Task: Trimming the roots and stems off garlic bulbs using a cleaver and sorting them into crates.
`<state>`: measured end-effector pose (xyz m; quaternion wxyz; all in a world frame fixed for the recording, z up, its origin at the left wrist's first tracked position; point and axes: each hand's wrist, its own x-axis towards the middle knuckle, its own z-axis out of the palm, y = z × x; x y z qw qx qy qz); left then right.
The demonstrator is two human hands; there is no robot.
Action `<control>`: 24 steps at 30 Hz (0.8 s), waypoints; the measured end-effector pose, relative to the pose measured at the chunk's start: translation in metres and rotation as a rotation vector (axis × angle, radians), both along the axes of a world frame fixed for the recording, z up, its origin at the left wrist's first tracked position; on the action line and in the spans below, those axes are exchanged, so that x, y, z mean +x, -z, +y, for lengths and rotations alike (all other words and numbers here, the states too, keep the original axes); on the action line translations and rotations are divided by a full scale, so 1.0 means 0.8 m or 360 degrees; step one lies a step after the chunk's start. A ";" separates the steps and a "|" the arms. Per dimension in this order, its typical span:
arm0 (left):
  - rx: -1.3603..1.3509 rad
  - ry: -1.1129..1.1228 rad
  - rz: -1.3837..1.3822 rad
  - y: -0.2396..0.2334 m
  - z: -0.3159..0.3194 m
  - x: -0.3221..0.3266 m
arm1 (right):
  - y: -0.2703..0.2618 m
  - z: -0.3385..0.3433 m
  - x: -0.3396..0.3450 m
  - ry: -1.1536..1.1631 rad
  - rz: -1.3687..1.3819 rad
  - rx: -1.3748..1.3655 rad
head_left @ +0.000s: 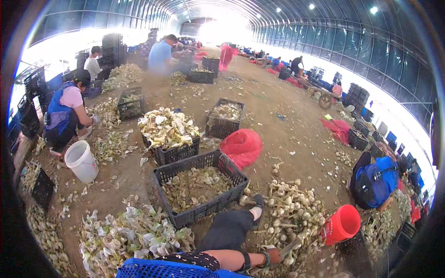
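My left hand (274, 256) is low in the view, its wrist ringed by a green bangle and a dark band. Its fingers are closed around a long, flat, greyish object (290, 247), which could be a blade or a stalk. Beneath and beyond it spreads a heap of garlic bulbs with stalks (290, 205). My right hand is out of view. To the left of my dark-trousered leg (227, 227) stands a black plastic crate (205, 217) with dry garlic leaves and skins inside.
Leaf trimmings (128, 236) are piled at lower left. A red bucket (342, 224) stands right of the bulbs. Beyond the crate are a red mesh sack (241, 146) and a heaped crate (177, 153). A co-worker (67, 107) crouches near a white bucket (81, 161); another (373, 180) bends at right.
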<state>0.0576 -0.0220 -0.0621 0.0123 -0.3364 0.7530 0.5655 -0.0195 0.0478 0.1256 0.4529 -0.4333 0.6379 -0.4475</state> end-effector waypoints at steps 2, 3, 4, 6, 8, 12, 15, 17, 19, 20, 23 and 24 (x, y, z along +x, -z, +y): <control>-0.0083 -0.0279 0.0234 0.013 0.025 -0.009 | 0.024 0.026 -0.023 0.0079 -0.0158 0.0038; -0.0082 -0.0206 0.0293 -0.059 0.045 -0.007 | 0.037 0.051 -0.054 0.0204 -0.0212 0.0061; 0.0190 -0.0040 0.0209 -0.064 0.037 -0.001 | 0.051 0.070 -0.065 0.0232 -0.0305 0.0074; -0.0520 -0.0072 0.0069 -0.081 0.028 0.004 | 0.063 0.104 -0.084 0.0308 -0.0355 0.0083; -0.0182 -0.0146 0.0037 -0.145 0.014 0.017 | 0.060 0.130 -0.090 0.0494 -0.0143 0.0127; -0.0883 -0.0251 0.0033 -0.103 0.012 0.001 | 0.091 0.108 -0.101 0.0727 0.0419 0.0378; -0.1147 -0.0048 0.0350 -0.124 0.036 -0.014 | 0.103 0.123 -0.115 0.0482 0.0474 0.0178; -0.1205 0.0150 0.0462 -0.133 0.044 -0.022 | 0.118 0.138 -0.121 0.0379 0.0611 -0.0075; -0.1207 0.0375 0.0499 -0.152 0.054 -0.027 | 0.166 0.154 -0.130 0.0318 0.0354 -0.0234; -0.1209 0.0487 0.0520 -0.157 0.060 -0.031 | 0.202 0.163 -0.138 0.0301 0.0126 -0.0288; -0.1495 0.0394 0.0638 -0.145 0.064 -0.024 | 0.224 0.160 -0.137 0.0305 -0.0388 -0.0342; -0.1546 0.0336 0.0707 -0.141 0.064 -0.023 | 0.224 0.159 -0.135 0.0320 -0.0526 -0.0336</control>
